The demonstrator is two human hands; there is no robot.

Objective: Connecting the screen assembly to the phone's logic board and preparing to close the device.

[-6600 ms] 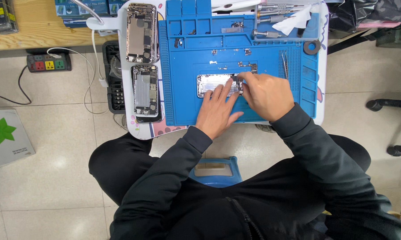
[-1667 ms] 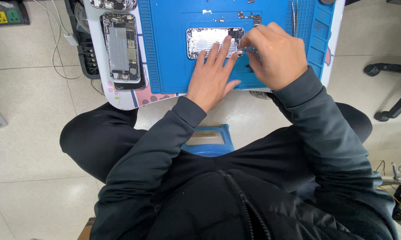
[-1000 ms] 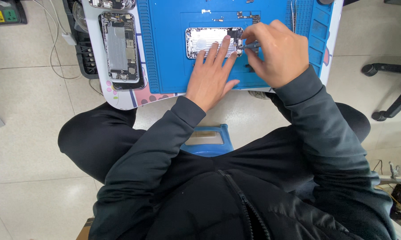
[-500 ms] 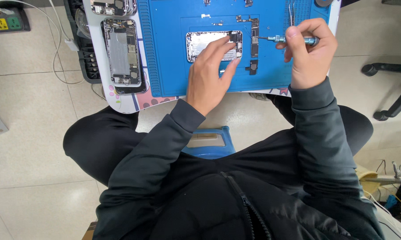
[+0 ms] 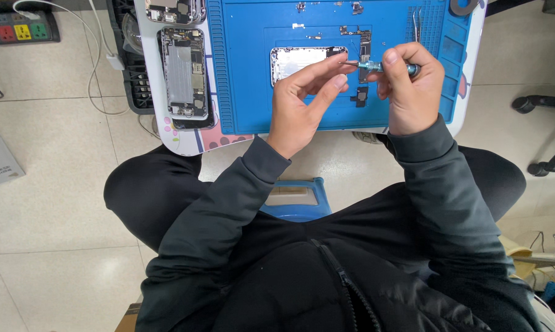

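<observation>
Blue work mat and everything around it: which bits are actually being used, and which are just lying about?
In use:
small screwdriver in the right hand
left hand touching its tip
opened phone shell

Lying about:
second opened phone
tweezers
power strip

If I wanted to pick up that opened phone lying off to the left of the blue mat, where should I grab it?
Probably by the two long edges of the opened phone, coming straight down from above. It lies flat with its insides facing up, so pinching the metal sides would keep fingers off the exposed parts. Its lower end, near the table's edge, looks the easiest to reach.
</observation>
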